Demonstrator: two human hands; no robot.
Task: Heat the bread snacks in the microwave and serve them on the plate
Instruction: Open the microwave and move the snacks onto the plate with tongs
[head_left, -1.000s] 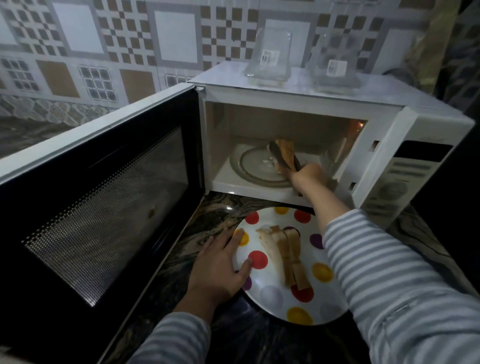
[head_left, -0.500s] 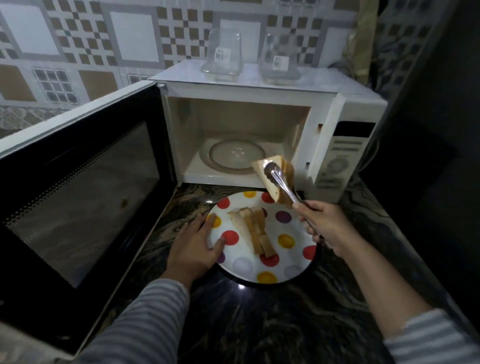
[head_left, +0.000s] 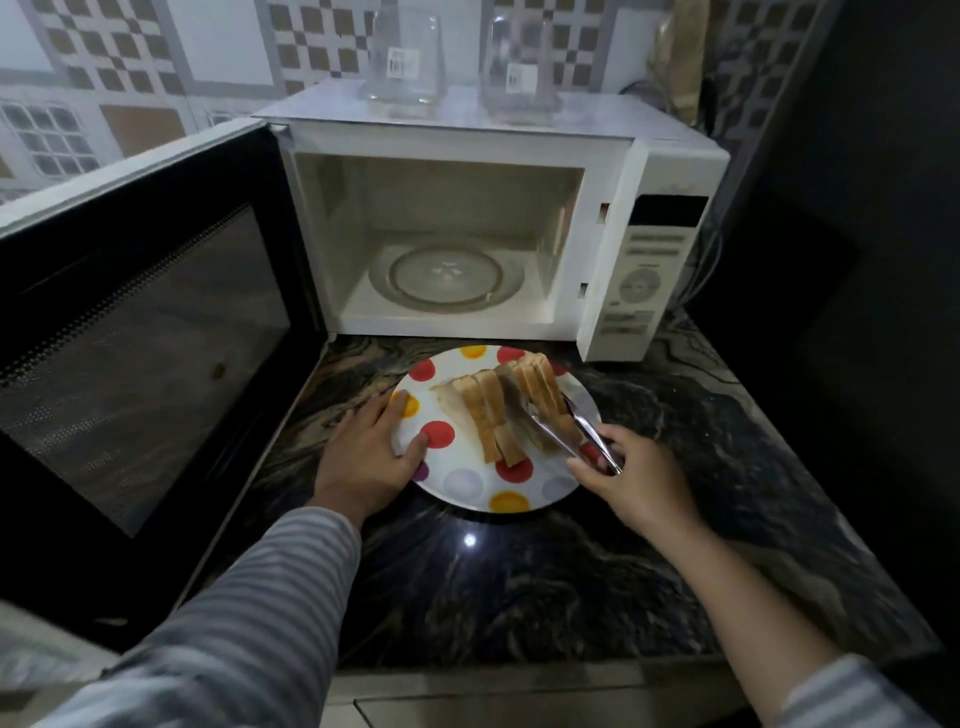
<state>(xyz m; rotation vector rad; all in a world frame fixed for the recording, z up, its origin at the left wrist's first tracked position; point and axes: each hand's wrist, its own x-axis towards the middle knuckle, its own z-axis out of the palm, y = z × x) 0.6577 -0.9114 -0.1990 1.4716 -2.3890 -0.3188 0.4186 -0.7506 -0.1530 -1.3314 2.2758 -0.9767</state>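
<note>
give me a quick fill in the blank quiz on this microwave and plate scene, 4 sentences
1. The microwave door stands ____.
2. The right hand holds metal ____, clamped on bread pieces over the polka-dot plate.
3. The left hand touches the plate's ____ edge.
4. The glass turntable inside the microwave has ____ on it.

Missing words: open; tongs; left; nothing

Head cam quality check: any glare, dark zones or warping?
Head view: dim overall; right side falls to near black; one specular hotspot on the countertop below the plate; wide-angle bowing bends the microwave door edge; sleeves at the bottom are blurred.
</note>
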